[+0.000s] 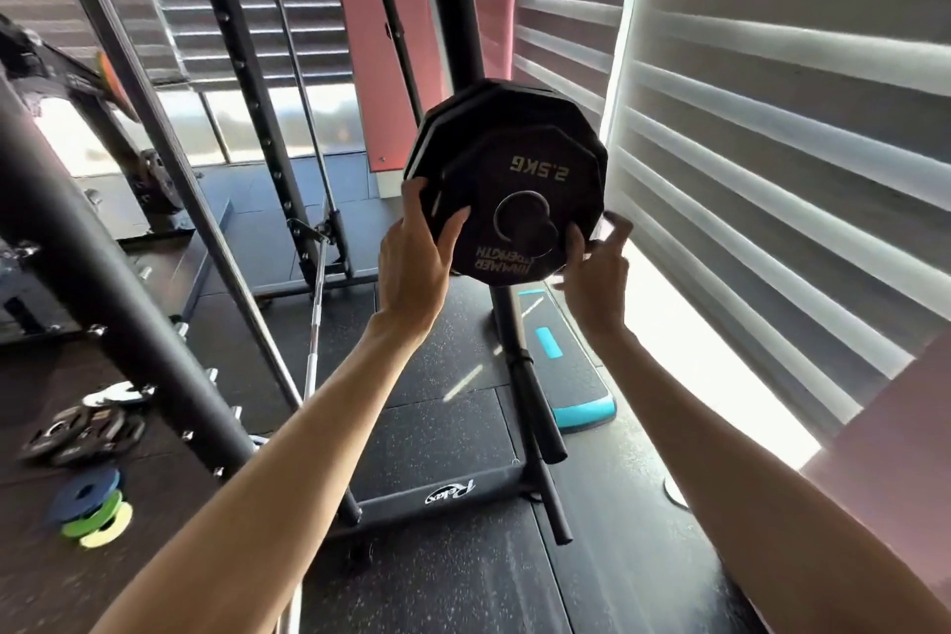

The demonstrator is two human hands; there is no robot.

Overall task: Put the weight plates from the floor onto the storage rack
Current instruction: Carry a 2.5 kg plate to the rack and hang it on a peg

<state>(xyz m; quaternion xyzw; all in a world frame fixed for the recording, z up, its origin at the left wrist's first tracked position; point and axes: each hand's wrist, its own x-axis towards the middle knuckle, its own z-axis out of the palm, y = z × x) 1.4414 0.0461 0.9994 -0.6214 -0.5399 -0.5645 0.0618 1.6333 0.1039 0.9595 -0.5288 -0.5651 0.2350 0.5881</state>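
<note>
Left hand (417,247) and right hand (597,268) clasp the plate (530,191) between them by opposite rims (stiff, light, I judge); that hold should steer it onto the peg (535,236).

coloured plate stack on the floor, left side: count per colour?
Blue plate: 1
Green plate: 1
Yellow-green plate: 1
Total: 3 visible. They are stacked, so more could hide beneath.
</note>
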